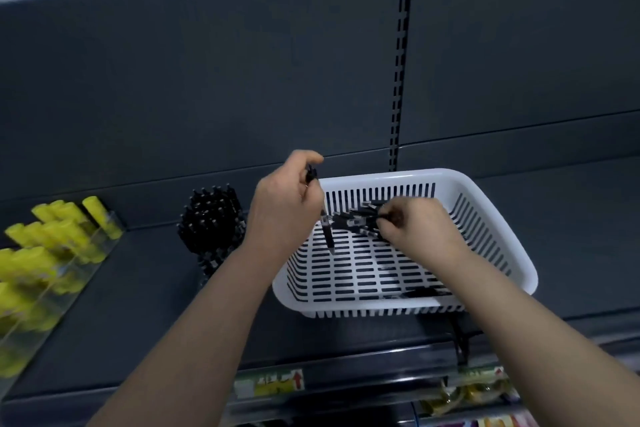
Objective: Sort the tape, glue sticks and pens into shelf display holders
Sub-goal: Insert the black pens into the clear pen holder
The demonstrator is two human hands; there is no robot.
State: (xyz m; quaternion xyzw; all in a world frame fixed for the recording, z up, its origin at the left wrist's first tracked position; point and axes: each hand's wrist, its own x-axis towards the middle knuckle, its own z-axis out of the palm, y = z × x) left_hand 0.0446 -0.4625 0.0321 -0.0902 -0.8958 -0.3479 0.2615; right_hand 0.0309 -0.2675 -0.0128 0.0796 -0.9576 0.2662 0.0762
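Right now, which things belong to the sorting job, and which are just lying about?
Job: left hand holding a pen; right hand gripping loose pens; basket; pen holder; glue sticks.
Lying about: price label; packets below.

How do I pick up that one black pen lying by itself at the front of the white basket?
Probably pinch the pen around its middle, coming straight down from above. It lies flat along the near wall of the basket, so that wall blocks a reach from the front.
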